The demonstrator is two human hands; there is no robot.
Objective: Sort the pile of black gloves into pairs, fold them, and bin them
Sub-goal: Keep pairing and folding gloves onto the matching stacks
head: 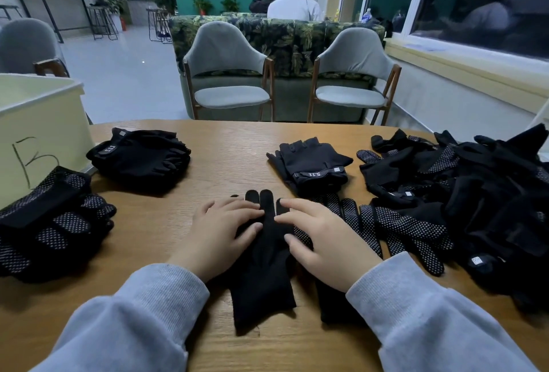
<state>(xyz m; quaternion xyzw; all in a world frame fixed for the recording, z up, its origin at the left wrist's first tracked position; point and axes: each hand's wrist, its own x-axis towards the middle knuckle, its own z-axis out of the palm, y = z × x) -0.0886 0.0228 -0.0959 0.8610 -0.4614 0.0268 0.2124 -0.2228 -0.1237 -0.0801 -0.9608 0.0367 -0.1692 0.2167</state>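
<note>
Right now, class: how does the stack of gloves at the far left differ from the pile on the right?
The left stack is folded and squared up; the right pile is a loose, unsorted tangle. The left stack is smaller; the right pile spreads wider. Both hold black gloves with white dots, lying on the wooden table.

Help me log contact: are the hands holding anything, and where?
Nothing gripped: left hand and right hand press flat on the plain black glove, over its fingers and palm.

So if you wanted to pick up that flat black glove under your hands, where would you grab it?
Probably at the cuff end of the plain black glove, coming from the near table edge. It lies flat with its glove tips pointing away, both hands resting on its upper half, so the wide cuff nearest the person is bare and easy to pinch.
</note>
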